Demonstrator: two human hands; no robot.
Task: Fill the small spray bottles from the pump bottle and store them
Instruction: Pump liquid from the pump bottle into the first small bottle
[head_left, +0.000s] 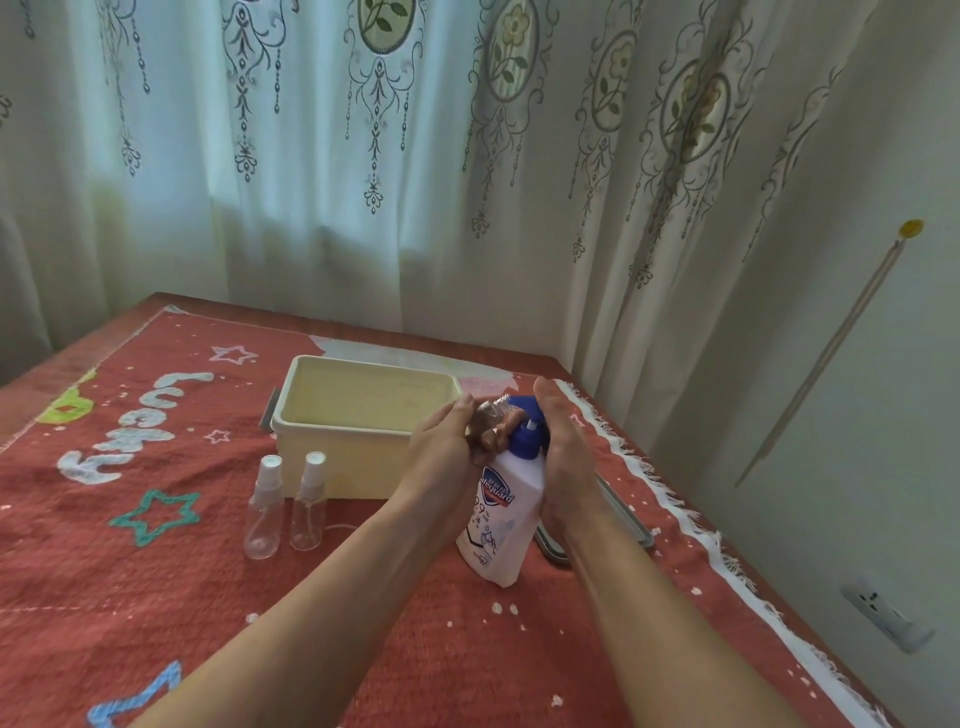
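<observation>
A red patterned cloth (156, 571) covers the table, and one cream box (332, 462) sits open on its far middle. At the box's near right corner is one white pump bottle (501, 525) with a blue head. Its long axis is tilted, top up and away. The right hand (563, 452) wraps the head. The left hand (441, 441) grips an uncapped spray bottle (491, 413) at the spout. Two capped spray bottles (264, 512) (310, 506) stand upright to the left, making three.

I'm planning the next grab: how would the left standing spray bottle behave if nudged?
The left standing spray bottle looks clear and empty, so probably light. Tall and narrow on the soft cloth, it would likely tip; its rounded body might then roll.
</observation>
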